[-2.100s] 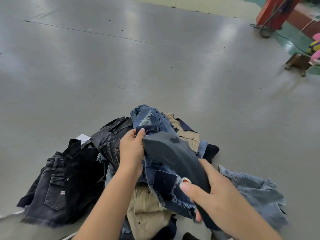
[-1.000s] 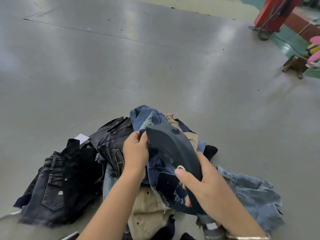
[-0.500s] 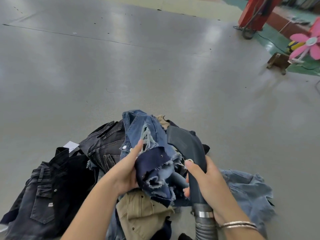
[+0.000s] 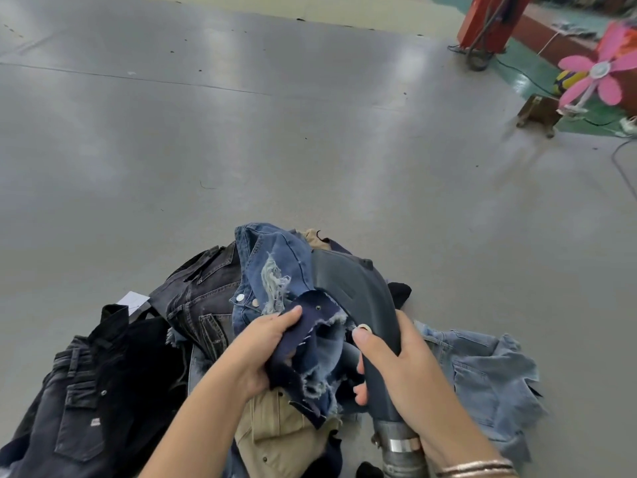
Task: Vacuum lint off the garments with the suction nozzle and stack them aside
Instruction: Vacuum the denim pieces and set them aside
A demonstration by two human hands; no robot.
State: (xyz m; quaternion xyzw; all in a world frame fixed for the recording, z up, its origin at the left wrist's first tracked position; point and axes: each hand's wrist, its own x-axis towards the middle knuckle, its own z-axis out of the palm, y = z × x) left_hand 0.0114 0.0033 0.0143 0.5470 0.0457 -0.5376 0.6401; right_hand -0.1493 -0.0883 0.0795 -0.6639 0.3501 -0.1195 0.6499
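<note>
While its long axis runs from six toward eleven o'clock, the dark suction nozzle points away over the garment pile on the grey floor. Gripping its neck, the right hand curls round it. At nine o'clock, the left hand pinches frayed blue denim shorts touching the nozzle.

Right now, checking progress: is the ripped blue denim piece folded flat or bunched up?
Bunched up. The ripped blue denim piece is crumpled in the left hand, frayed edges hanging, against the suction nozzle.
</note>
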